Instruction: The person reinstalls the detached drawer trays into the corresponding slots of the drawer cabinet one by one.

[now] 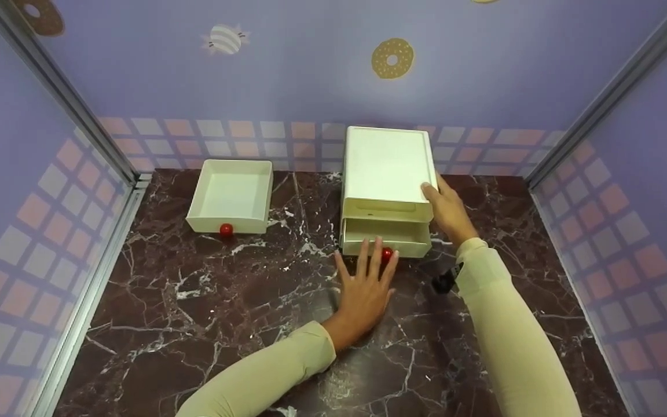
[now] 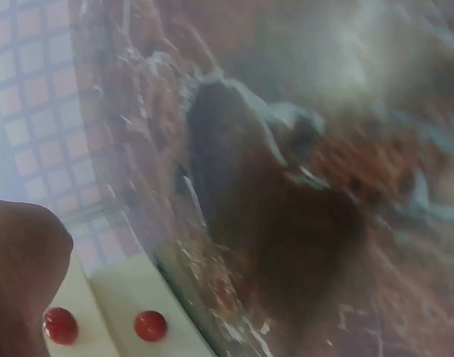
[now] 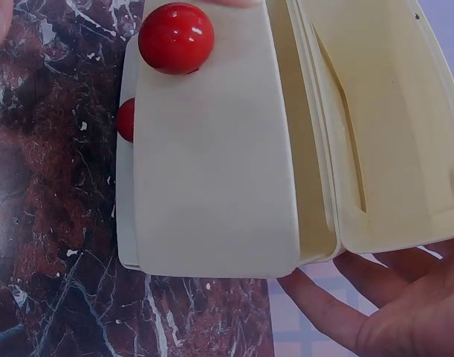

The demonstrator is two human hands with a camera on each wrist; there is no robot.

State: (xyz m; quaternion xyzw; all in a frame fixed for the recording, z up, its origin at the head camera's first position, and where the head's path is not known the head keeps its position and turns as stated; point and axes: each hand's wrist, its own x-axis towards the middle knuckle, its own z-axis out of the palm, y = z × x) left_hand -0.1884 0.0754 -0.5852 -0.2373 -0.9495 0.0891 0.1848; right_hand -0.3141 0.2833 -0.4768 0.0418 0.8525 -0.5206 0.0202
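Observation:
A white drawer cabinet (image 1: 390,162) stands at the back, its top slot open with no drawer in it. Below the slot, a drawer (image 3: 212,171) with a red knob (image 3: 176,39) juts partly out. Behind that drawer's front, a lower drawer's red knob (image 3: 126,120) peeks out in the right wrist view. My left hand (image 1: 363,298) has its fingers spread and straight, fingertips at the jutting drawer's front around the knob. My right hand (image 1: 449,211) holds the cabinet's right side, thumb over the top edge and fingers along the side wall.
To the left on the dark marbled table (image 1: 194,324) lies a separate white drawer (image 1: 226,225), its red knob (image 1: 226,230) facing me. Purple walls (image 1: 304,75) enclose the table at the back and both sides. The cabinet's rear is close to the back wall.

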